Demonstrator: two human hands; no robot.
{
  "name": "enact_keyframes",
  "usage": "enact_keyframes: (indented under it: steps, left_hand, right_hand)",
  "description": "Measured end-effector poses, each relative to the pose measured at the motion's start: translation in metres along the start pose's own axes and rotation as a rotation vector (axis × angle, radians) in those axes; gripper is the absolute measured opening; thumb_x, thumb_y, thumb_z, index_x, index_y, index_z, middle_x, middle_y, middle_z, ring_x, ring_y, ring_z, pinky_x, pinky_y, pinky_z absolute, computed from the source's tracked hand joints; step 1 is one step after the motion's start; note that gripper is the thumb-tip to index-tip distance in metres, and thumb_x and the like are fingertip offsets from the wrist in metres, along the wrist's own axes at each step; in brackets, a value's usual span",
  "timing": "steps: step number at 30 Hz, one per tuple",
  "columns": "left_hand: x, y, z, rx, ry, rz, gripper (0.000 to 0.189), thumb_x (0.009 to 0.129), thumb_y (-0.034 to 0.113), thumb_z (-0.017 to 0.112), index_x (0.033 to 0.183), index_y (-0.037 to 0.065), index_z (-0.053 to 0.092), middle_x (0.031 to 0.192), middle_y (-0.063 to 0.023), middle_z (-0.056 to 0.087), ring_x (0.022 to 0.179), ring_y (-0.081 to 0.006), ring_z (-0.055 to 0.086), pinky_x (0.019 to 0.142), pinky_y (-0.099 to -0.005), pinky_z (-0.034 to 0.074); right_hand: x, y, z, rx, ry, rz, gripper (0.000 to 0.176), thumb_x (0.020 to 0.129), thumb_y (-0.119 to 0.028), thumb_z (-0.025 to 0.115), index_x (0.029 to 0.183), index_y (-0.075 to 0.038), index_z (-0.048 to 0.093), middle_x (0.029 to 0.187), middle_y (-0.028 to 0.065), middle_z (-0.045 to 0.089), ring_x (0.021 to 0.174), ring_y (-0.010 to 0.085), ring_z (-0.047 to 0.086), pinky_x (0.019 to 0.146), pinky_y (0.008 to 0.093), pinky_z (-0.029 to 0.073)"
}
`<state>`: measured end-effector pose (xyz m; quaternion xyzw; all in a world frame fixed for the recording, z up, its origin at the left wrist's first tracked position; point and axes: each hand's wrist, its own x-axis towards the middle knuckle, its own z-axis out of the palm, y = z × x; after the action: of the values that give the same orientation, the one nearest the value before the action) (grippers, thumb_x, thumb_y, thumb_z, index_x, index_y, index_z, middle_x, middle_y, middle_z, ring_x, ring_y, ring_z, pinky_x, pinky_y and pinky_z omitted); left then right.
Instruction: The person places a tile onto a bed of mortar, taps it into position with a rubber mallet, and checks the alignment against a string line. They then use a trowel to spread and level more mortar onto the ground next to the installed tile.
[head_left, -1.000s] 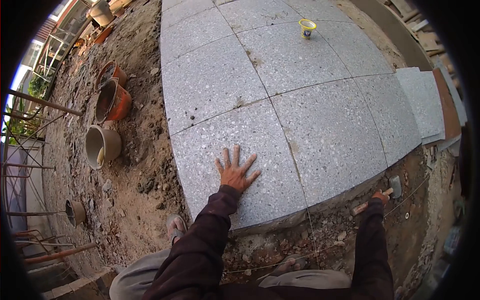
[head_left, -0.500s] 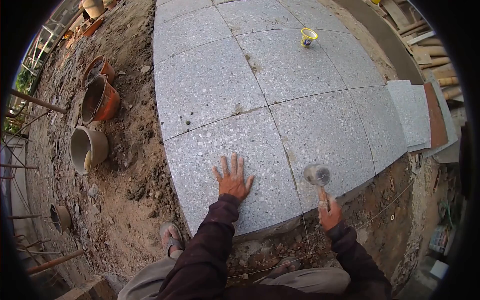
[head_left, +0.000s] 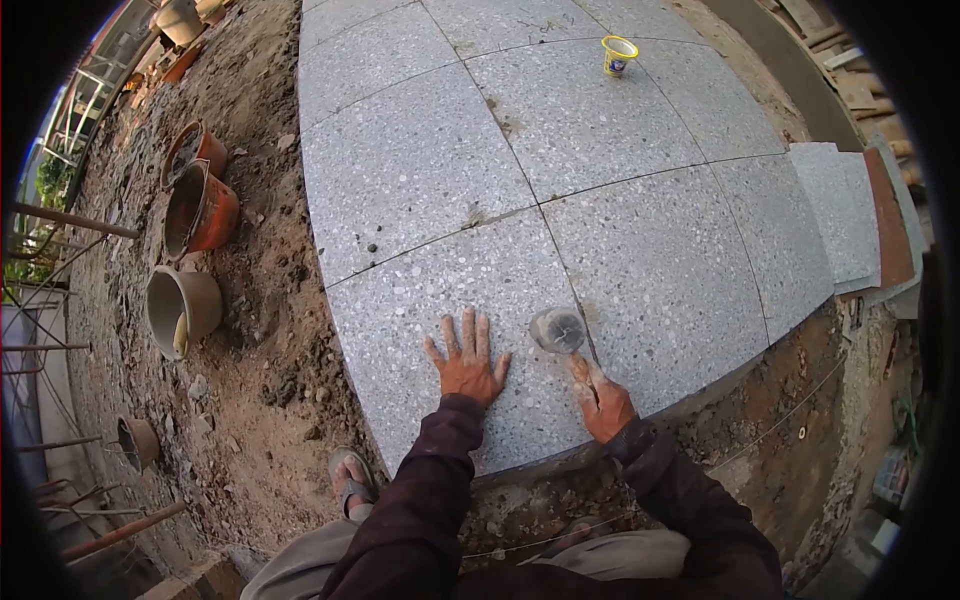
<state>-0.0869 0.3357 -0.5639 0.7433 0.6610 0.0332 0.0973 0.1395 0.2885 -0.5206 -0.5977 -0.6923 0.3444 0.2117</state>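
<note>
Fingers spread, the left hand [head_left: 467, 365] presses flat on the speckled grey stone slab [head_left: 535, 425]. The right hand [head_left: 606, 408] grips the round-headed grey mallet [head_left: 558, 331] by its wooden handle, which slants forward-left, head foremost, over the slab's right side.

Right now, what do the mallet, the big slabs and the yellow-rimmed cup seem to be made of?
The mallet: rounded grey head, perhaps rubber, possibly metal; the tan handle looks wooden. The slabs: likely terrazzo or concrete, flat, speckled with pale chips. The cup: probably thin plastic, judging by its printed side.
</note>
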Motion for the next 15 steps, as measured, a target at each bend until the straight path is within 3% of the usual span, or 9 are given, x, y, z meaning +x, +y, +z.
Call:
enact_keyframes:
  steps: [3, 6, 7, 10, 15]
  left_hand:
    - [0.0, -0.002, -0.001, -0.02, -0.014, 0.0, 0.064, 0.082, 0.045, 0.042, 0.131, 0.006, 0.031, 0.141, -0.0118, 0.018, 0.129, -0.0387, 0.009, 0.096, -0.0628, 0.0]
    - [-0.001, -0.002, -0.003, -0.022, -0.022, 0.0, 0.063, 0.083, 0.045, 0.042, 0.132, 0.007, 0.03, 0.141, -0.0113, 0.018, 0.129, -0.0386, 0.008, 0.096, -0.063, 0.0]
    - [-0.001, -0.002, -0.003, -0.028, -0.016, -0.004, 0.063, 0.083, 0.045, 0.041, 0.132, 0.007, 0.03, 0.141, -0.011, 0.017, 0.129, -0.0385, 0.008, 0.096, -0.0632, 0.0]
    - [-0.003, -0.003, -0.001, -0.032, 0.001, -0.002, 0.064, 0.083, 0.045, 0.041, 0.132, 0.007, 0.029, 0.141, -0.0108, 0.017, 0.129, -0.0383, 0.008, 0.096, -0.0632, 0.001]
    - [-0.005, 0.0, 0.001, 0.01, 0.01, -0.008, 0.062, 0.084, 0.044, 0.04, 0.133, 0.007, 0.028, 0.142, -0.0105, 0.016, 0.129, -0.0381, 0.008, 0.096, -0.0632, 0.001]
  right_hand:
    - [-0.009, -0.013, -0.006, 0.087, 0.135, -0.149, 0.036, 0.078, -0.012, 0.054, 0.11, 0.004, 0.049, 0.083, 0.0246, 0.057, 0.075, 0.041, 0.056, 0.062, 0.0427, 0.046]
    - [-0.01, -0.002, 0.004, -0.071, -0.126, 0.036, 0.035, 0.078, -0.013, 0.054, 0.108, 0.003, 0.049, 0.084, 0.0243, 0.057, 0.074, 0.0407, 0.056, 0.062, 0.0432, 0.046]
    - [-0.011, 0.001, 0.007, -0.042, -0.02, -0.067, 0.033, 0.078, -0.013, 0.053, 0.107, 0.003, 0.05, 0.084, 0.0238, 0.057, 0.073, 0.0409, 0.055, 0.063, 0.0437, 0.046]
    - [-0.007, -0.003, 0.006, -0.096, -0.085, 0.037, 0.031, 0.078, -0.012, 0.053, 0.104, 0.003, 0.051, 0.083, 0.0245, 0.056, 0.072, 0.041, 0.055, 0.062, 0.0443, 0.045]
    - [-0.034, -0.03, -0.019, 0.018, 0.037, -0.166, 0.037, 0.077, -0.01, 0.055, 0.111, 0.003, 0.049, 0.092, 0.0233, 0.057, 0.08, 0.0384, 0.058, 0.065, 0.0409, 0.048]
